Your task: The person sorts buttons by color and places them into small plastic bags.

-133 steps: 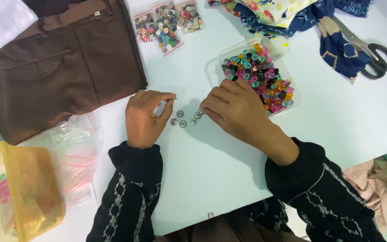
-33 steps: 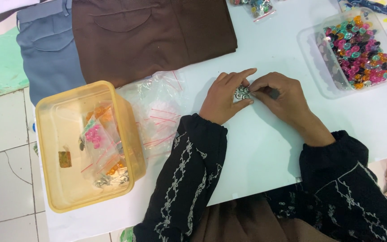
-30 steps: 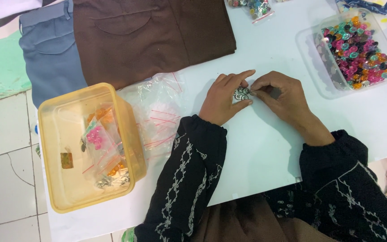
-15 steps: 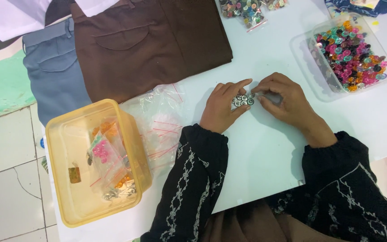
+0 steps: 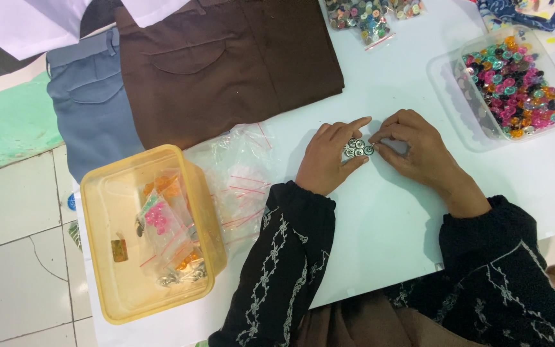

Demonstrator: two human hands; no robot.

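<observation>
**Small buttons, loose on a slick table**

The white table (image 5: 380,218) carries everything here, and its smooth top is where the risk lies: anything round that slips away could roll toward the near edge at six o'clock and drop to the tiled floor.

At eleven o'clock lie brown trousers (image 5: 226,64), with a blue-grey garment (image 5: 91,109) beside them at ten. The yellow tub (image 5: 149,238) at eight o'clock sits close to the table's left edge, little bags of buttons inside; a stray elbow could likely nudge it over. A heap of clear zip bags (image 5: 239,173) lies just right of it, slippery underfoot for a sleeve. At two o'clock a clear tray (image 5: 448,96) is piled with bright buttons, near enough that a quick reach of the right arm might tip it.

At the centre, the left hand (image 5: 329,160) is curled with thumb and forefinger cupped round a small cluster of silvery buttons (image 5: 358,149), which rests on the table between the two hands. The right hand (image 5: 412,148) is bent, fingertips pinched against the cluster's right side. The grip looks light; pressed unevenly, I'd judge the buttons could squirt out and scatter.
</observation>
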